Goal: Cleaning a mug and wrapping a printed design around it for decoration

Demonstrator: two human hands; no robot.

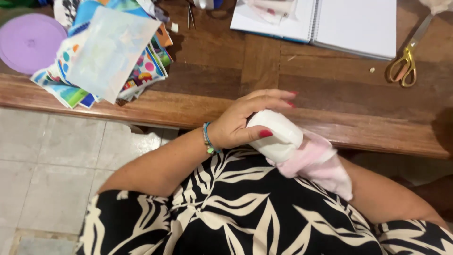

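One white, rounded, padded object (276, 134) sits under the left hand (245, 123), whose fingers (278, 97) arch over its top while the thumb, with a red nail, presses on its near side, so the hand is curled around it in a loose grip. Just beyond the thumb, toward the person's right, pale pink fabric (321, 163) wraps downward from the white object and covers the right hand entirely; whether that hand is open or closed inside the cloth cannot be told. A beaded bracelet (207, 139) circles the left wrist, behind the palm. The white object is held at the near edge of the wooden table (264, 66), above the lap of a black dress with a cream leaf print (236, 208). Past the fingertips, farther across the table, lies an open spiral notebook (330, 21), and off to its right gold-handled scissors (405, 63). Well to the left of the fingers sits a heap of colourful printed fabric pieces (108, 52), with a round purple lid (29, 41) beside it.
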